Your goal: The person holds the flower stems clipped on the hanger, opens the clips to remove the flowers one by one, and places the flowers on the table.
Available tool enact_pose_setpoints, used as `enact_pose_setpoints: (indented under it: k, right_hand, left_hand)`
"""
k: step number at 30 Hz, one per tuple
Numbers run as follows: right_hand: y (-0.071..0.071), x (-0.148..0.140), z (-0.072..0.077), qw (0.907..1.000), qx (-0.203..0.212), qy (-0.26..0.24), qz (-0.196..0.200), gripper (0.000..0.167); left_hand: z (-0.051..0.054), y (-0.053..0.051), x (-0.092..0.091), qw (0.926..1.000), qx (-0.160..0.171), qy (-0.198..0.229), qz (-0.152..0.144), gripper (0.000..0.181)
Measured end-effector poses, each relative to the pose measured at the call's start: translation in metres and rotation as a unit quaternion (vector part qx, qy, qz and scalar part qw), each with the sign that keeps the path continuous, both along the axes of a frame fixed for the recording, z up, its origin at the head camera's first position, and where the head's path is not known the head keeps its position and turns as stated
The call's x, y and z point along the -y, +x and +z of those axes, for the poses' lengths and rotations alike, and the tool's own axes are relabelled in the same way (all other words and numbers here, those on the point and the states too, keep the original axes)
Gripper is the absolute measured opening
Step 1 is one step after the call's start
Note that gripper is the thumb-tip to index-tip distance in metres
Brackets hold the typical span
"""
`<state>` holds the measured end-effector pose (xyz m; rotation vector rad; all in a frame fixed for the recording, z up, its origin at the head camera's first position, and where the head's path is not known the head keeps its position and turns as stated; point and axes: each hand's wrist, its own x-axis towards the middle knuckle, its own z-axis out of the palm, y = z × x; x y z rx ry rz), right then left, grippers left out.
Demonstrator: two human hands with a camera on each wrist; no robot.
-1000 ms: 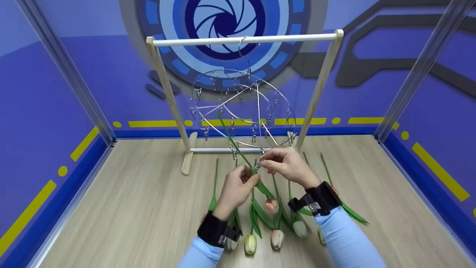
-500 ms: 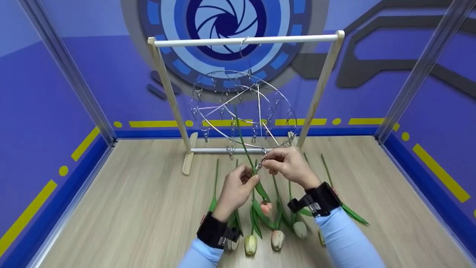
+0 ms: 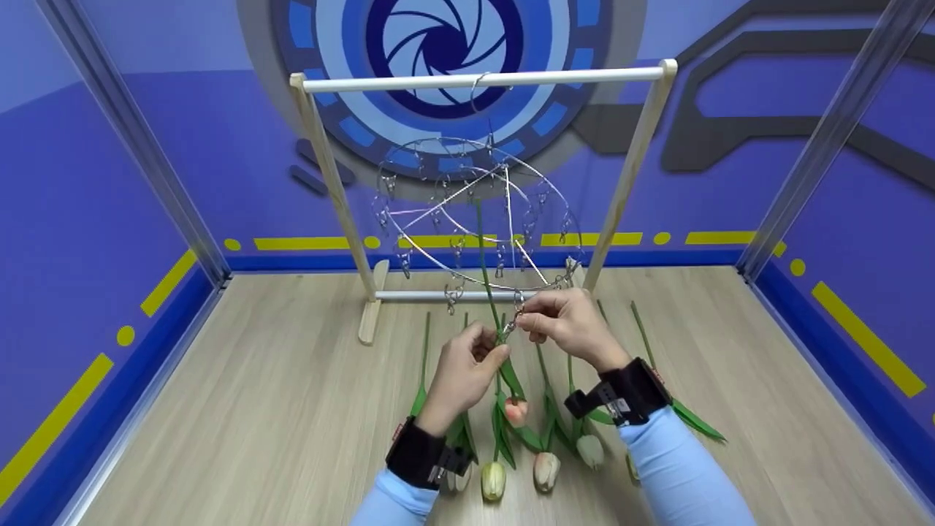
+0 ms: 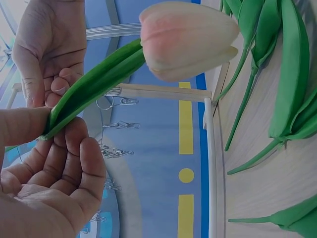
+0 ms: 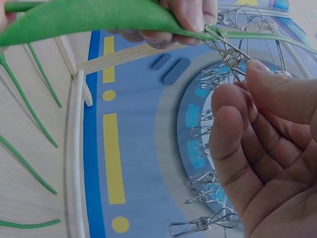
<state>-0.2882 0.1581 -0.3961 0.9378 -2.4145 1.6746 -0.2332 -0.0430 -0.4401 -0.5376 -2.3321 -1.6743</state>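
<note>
My left hand (image 3: pixel 467 369) pinches the green stem of an artificial tulip (image 4: pixel 188 42) between thumb and fingers. Its pale pink head hangs below the hand and the bare stem points up, in front of the wire hanger (image 3: pixel 409 232). The right hand (image 3: pixel 570 325) pinches the handles of a metal wire clip (image 5: pixel 232 58) between thumb and index finger. In the right wrist view the clip's front end lies across the stem, right beside the left fingertips. Whether its jaws bear on the stem cannot be told.
The round hanger, with several dangling clips, hooks over the white bar (image 3: pixel 584 75) of a wooden stand (image 3: pixel 332 183). Several tulips lie on the wooden table (image 3: pixel 256 409) under my hands, among them a yellow one (image 3: pixel 493 481) and a pinkish one (image 3: pixel 546 471).
The top of the held tulip's stem has swung right towards upright, and its head has shifted left. Both hands stay nearly in place, left on the stem, right on the clip.
</note>
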Motion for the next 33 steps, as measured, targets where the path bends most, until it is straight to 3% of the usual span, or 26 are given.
enact_pose_setpoints:
  k: [33]
  right_hand:
    - [-0.0007, 0.0009, -0.0016, 0.9996, 0.023, -0.004, -0.013, 0.009]
  left_hand:
    - [0.0001, -0.0005, 0.0033, 0.9995, -0.001, -0.032, 0.006, 0.010]
